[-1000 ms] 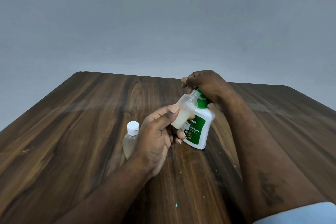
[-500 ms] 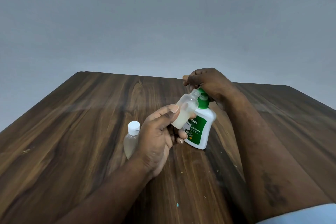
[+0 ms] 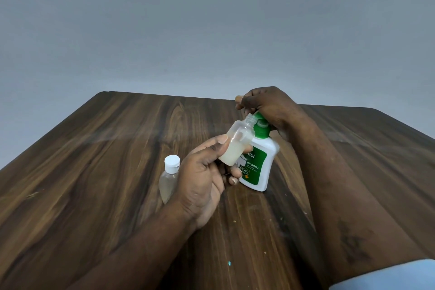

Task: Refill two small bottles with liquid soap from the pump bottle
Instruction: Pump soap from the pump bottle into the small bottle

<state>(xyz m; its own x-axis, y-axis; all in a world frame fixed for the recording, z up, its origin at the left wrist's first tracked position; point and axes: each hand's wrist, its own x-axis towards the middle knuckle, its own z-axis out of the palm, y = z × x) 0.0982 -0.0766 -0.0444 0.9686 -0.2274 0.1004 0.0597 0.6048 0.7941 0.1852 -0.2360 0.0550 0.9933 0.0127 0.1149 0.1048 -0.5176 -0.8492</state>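
Left hand (image 3: pixel 204 179) pinches the small translucent plastic bottle, uncapped (image 3: pixel 237 146). Thumb is on the near side, fingers curled behind. The bottle is off the table and tilted, with its neck pointing up and right toward the pump.

Right hand (image 3: pixel 270 110) is curled over the green pump head (image 3: pixel 261 129) of the white plastic pump bottle with green label (image 3: pixel 261 167). The pump bottle stands on the dark wooden table (image 3: pixel 94 172), just right of the left hand.

A second small clear bottle with white cap (image 3: pixel 168 181) stands upright, just left of the left hand.

Risks:
- The mouth is narrow and alignment is freehand. Any drift sends soap down the outside of the neck or onto the table.
- The pump bottle is steadied only from the top, so an off-axis press could tip or skid it.
- Soap on the fingers would make the pinch slippery, and the tilted bottle could slide out.

Can't see:
- The spout tip is behind the right fingers and the bottle neck, so I can't tell whether it's in the mouth or beside it.
- The removed cap isn't in view.
- The capped bottle is partly behind the left hand, so its fill level is unclear.
- The open bottle shows milky liquid low down, but the tilt makes the exact level hard to read.
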